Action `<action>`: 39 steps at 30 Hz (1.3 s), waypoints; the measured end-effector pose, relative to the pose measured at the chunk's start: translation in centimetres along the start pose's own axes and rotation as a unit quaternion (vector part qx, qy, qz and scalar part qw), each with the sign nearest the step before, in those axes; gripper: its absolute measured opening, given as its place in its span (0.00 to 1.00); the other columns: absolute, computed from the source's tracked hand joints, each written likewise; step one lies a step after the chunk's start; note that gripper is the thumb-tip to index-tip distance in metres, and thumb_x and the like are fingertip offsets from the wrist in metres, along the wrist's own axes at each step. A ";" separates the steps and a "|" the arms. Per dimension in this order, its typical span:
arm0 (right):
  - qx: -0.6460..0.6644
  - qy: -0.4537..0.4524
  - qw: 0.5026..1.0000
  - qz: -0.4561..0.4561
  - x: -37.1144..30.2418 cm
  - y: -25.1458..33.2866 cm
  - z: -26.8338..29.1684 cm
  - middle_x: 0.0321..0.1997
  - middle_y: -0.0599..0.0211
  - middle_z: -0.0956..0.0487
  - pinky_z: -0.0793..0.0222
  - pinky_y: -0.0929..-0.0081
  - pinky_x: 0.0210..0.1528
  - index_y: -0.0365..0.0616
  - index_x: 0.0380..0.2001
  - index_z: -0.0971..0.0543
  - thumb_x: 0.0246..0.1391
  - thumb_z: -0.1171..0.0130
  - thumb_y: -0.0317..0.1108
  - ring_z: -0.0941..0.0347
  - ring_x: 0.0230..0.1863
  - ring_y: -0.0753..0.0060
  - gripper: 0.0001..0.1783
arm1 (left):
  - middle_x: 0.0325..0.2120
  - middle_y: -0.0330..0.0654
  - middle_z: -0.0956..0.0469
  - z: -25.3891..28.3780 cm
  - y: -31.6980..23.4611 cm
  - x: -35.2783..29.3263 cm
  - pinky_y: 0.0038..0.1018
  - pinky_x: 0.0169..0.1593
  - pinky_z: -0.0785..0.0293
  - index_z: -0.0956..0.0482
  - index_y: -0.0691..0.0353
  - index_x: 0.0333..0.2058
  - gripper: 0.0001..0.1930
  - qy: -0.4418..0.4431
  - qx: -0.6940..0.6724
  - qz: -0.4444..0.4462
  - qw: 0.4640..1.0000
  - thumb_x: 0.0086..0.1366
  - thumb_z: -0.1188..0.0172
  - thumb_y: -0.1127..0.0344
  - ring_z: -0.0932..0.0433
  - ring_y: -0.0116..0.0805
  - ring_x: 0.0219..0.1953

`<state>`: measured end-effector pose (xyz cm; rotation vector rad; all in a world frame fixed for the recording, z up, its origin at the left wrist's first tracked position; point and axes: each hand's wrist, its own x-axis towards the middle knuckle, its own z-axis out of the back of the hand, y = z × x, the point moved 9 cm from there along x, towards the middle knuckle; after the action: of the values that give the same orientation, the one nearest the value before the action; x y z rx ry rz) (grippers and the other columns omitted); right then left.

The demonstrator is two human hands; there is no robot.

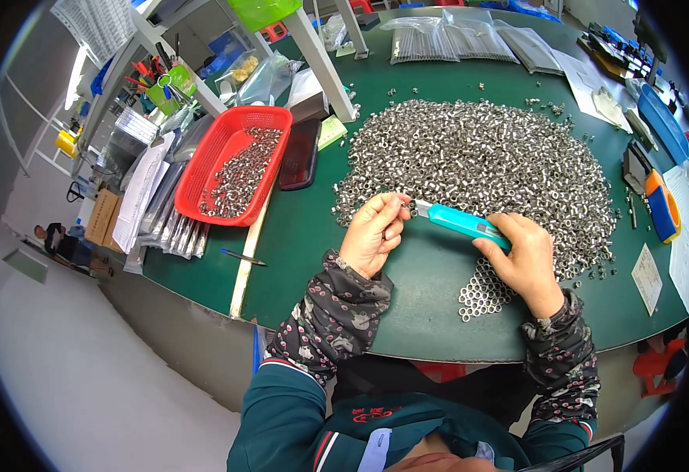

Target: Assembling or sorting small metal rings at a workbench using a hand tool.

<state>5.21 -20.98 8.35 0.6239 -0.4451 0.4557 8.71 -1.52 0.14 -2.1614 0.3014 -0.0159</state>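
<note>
A teal utility knife point(458, 222) is gripped in my right hand point(527, 263), its blade pointing left. My left hand point(373, 236) pinches a small metal ring point(406, 202) between thumb and fingertips, close to the blade tip. Whether the blade touches the ring is too small to tell. Behind both hands spreads a big heap of short silvery metal rings point(478, 153) on the green tabletop. A patch of rings standing on end point(480, 295), packed side by side, lies just below the right hand.
A red plastic basket point(192, 189) with rings in it stands at the left, beside a dark phone point(299, 155) and a pen point(243, 257). Bagged rods point(423, 41) lie at the far edge. An orange-and-blue tape dispenser point(662, 208) and a paper tag point(646, 279) are at the right.
</note>
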 end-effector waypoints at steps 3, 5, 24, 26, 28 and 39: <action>-0.003 0.012 1.000 -0.001 -0.1 0.1 -0.2 0.19 0.64 0.29 0.36 0.66 0.23 0.44 0.28 0.23 0.41 0.38 0.41 0.30 0.22 0.61 0.14 | 0.27 0.36 0.30 0.1 0.1 0.1 0.10 0.15 0.49 0.28 0.65 0.41 0.10 0.016 0.035 -0.005 0.999 0.65 0.51 0.66 0.43 0.14 0.17; 0.001 0.018 1.000 0.000 -0.2 0.1 -0.4 0.19 0.64 0.29 0.35 0.65 0.23 0.44 0.28 0.23 0.41 0.38 0.42 0.30 0.22 0.60 0.14 | 0.27 0.36 0.30 0.0 0.1 0.0 0.10 0.16 0.49 0.28 0.65 0.42 0.10 0.011 0.032 -0.005 0.999 0.64 0.51 0.67 0.42 0.14 0.17; 0.063 0.088 0.991 -0.073 -0.5 -1.0 -2.0 0.21 0.58 0.25 0.34 0.64 0.25 0.42 0.29 0.22 0.44 0.41 0.45 0.27 0.23 0.55 0.17 | 0.27 0.34 0.32 0.0 -0.1 0.0 0.10 0.16 0.50 0.28 0.67 0.42 0.12 -0.004 0.034 -0.024 0.999 0.64 0.50 0.67 0.43 0.14 0.18; 0.078 0.097 0.989 -0.078 -0.6 -1.3 -2.5 0.20 0.57 0.25 0.34 0.64 0.25 0.42 0.30 0.22 0.45 0.42 0.46 0.27 0.23 0.55 0.17 | 0.27 0.34 0.32 0.0 -0.1 0.0 0.10 0.17 0.50 0.28 0.67 0.43 0.12 -0.004 0.030 -0.024 0.999 0.64 0.50 0.67 0.43 0.14 0.18; 0.094 0.110 0.985 -0.096 -0.6 -1.4 -2.7 0.20 0.57 0.25 0.34 0.64 0.26 0.42 0.30 0.22 0.45 0.42 0.46 0.27 0.23 0.55 0.17 | 0.27 0.34 0.32 0.0 0.0 0.0 0.10 0.17 0.50 0.29 0.67 0.43 0.12 -0.003 0.026 -0.024 0.999 0.64 0.50 0.67 0.43 0.14 0.18; 0.150 0.185 0.957 -0.167 -1.1 -2.0 -3.9 0.18 0.57 0.25 0.33 0.67 0.27 0.43 0.32 0.22 0.49 0.45 0.47 0.26 0.22 0.57 0.18 | 0.26 0.34 0.33 -0.3 -0.3 0.0 0.11 0.17 0.50 0.29 0.67 0.43 0.12 0.009 0.006 -0.044 0.999 0.64 0.50 0.67 0.43 0.15 0.19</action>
<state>6.37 -20.19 4.04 0.8689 0.0930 0.3068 8.76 -1.60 0.56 -2.1624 0.2166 -0.0859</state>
